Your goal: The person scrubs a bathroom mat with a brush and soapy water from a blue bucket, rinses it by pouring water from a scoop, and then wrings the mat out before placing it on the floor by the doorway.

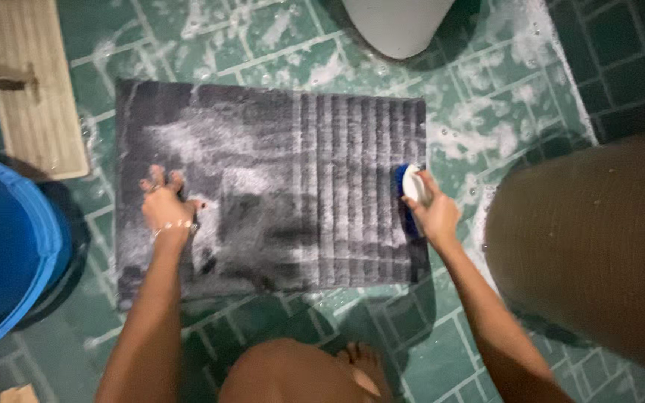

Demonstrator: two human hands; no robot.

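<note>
A grey ribbed bath mat (pixel 285 186) lies flat on the wet green tiled floor (pixel 487 82), streaked with white soap foam, its long axis running left to right across the view; every other place here is told from it. To the left of the mat stands a blue bucket (pixel 5 246), and beyond that corner lies a beige rug (pixel 31 89). Past the far edge of the mat a white rounded object (pixel 396 26) shows only in part. At the near edge, the person's knee (pixel 293 373) is bent up. The left hand (pixel 166 209) presses down on the mat's left part, fingers spread wide, holding nothing. The right hand (pixel 433 213) sits at the mat's right edge, closed around a white-backed scrub brush (pixel 412 190) with blue bristles, which touches the mat there; the rest of the mat stretches leftward from the brush. No packages, labels or signs show.
</note>
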